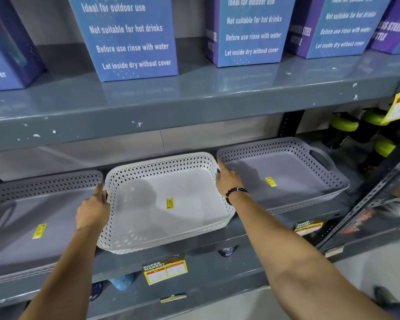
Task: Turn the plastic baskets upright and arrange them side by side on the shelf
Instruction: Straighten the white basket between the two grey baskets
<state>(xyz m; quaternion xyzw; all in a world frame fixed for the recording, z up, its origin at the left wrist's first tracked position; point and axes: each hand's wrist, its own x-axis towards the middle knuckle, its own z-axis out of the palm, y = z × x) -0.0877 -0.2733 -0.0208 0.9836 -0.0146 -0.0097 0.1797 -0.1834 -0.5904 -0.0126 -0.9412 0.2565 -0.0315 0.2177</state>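
Three shallow perforated plastic baskets stand upright in a row on the grey shelf (217, 262). The white basket (148, 218) is in the middle, with a yellow price sticker on its floor. My left hand (94, 207) grips its left rim and my right hand (228, 179), with a bead bracelet at the wrist, holds its right rim. A grey basket (16, 227) sits to the left and another grey basket (293, 176) to the right, each with a yellow sticker inside. The white basket's front overhangs the shelf edge slightly.
The upper shelf (148, 105) carries several blue and purple bottle boxes (129, 38). Black bottles with lime-green caps (360, 128) lie right of the baskets, behind a slanted metal upright (367, 204). Price tags (164, 269) hang on the shelf's front edge.
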